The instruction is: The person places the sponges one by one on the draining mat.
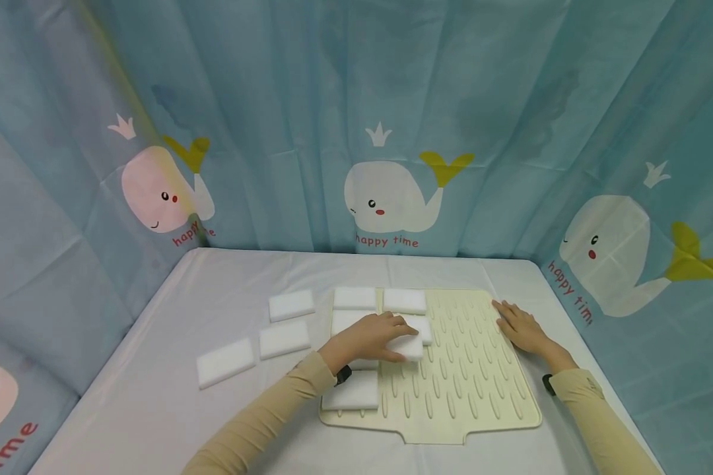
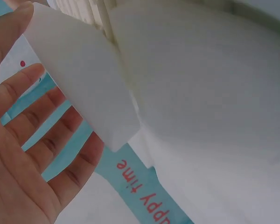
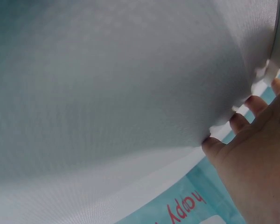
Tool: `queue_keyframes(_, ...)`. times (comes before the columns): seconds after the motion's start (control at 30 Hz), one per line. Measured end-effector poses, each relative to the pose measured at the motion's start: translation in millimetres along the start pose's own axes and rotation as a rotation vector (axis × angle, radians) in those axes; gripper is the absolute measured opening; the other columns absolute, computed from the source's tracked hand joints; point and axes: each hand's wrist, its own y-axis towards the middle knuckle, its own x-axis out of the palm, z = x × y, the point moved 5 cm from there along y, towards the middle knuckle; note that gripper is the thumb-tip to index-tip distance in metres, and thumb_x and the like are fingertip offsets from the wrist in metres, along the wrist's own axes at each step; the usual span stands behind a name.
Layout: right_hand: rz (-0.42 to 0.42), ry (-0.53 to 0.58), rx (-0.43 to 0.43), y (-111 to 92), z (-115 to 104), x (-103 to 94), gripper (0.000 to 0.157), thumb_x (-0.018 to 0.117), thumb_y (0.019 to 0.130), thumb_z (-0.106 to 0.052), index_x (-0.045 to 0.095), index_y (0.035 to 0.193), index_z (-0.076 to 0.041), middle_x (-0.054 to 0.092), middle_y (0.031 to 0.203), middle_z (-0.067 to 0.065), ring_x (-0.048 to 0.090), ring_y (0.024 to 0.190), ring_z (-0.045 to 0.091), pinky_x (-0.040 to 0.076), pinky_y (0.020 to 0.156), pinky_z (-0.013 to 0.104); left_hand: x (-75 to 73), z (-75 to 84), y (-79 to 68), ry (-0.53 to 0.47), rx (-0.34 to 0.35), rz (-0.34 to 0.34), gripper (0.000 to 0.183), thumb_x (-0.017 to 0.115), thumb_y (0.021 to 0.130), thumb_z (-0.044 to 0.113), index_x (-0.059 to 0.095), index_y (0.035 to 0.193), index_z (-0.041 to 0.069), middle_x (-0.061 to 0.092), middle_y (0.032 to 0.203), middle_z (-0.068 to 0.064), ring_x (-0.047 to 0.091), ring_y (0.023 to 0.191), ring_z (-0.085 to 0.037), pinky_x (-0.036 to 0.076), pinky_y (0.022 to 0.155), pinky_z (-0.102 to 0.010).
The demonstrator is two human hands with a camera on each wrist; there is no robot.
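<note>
My left hand (image 1: 365,340) is over the left half of a cream drying mat (image 1: 451,396) with raised oval ridges. It grips a white sponge (image 1: 408,347) between thumb and fingers; in the left wrist view this sponge (image 2: 84,74) is a flat rectangular block. Several like sponges lie on the mat, among them a back-left sponge (image 1: 355,298), a back-middle sponge (image 1: 405,301) and a front-left sponge (image 1: 350,390). My left hand partly hides others. My right hand (image 1: 521,328) rests with fingers extended at the mat's right edge; in the right wrist view its fingertips (image 3: 213,143) touch the white surface.
Left of the mat, three more sponges lie on the white-covered table (image 1: 154,422): a far one (image 1: 291,305), a middle one (image 1: 284,339) and a near one (image 1: 226,363). A blue curtain (image 1: 285,145) with whale prints surrounds the table's back and sides.
</note>
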Motion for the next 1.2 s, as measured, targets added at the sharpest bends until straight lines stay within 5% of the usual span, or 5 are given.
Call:
queue_keyframes(0.33,-0.065,-0.017,0.079,4,1,2.3,0.047,0.040,0.099,-0.021,0.034,0.139,0.003,0.029,0.139,0.037,0.026,0.122,0.060,0.019,0.092,0.071,8.1,18.6,9.2,-0.026,0.026,-0.044,0.058,0.062,0.081,0.054,0.050,0.132,0.029,0.051,0.122,0.009,0.051,0.104,-0.010,0.048,0.079,-0.026)
queue_keyframes(0.83,-0.107,-0.034,0.116,3,3,2.5,0.049,0.038,0.100,-0.022,0.030,0.141,0.003,0.025,0.142,0.035,0.022,0.125,0.058,0.016,0.093,0.072,15.5,32.3,20.7,0.266,0.072,-0.014,0.063,0.052,0.081,0.066,0.047,0.133,0.031,0.052,0.115,0.010,0.049,0.098,-0.009,0.040,0.065,-0.021)
queue_keyframes(1.2,-0.114,-0.019,0.121,3,3,3.1,0.049,0.038,0.100,-0.021,0.030,0.141,0.002,0.025,0.142,0.035,0.021,0.126,0.058,0.014,0.093,0.073,15.9,31.3,18.1,0.233,0.034,-0.041,0.066,0.051,0.080,0.068,0.045,0.135,0.032,0.051,0.119,0.010,0.049,0.101,-0.009,0.040,0.068,-0.022)
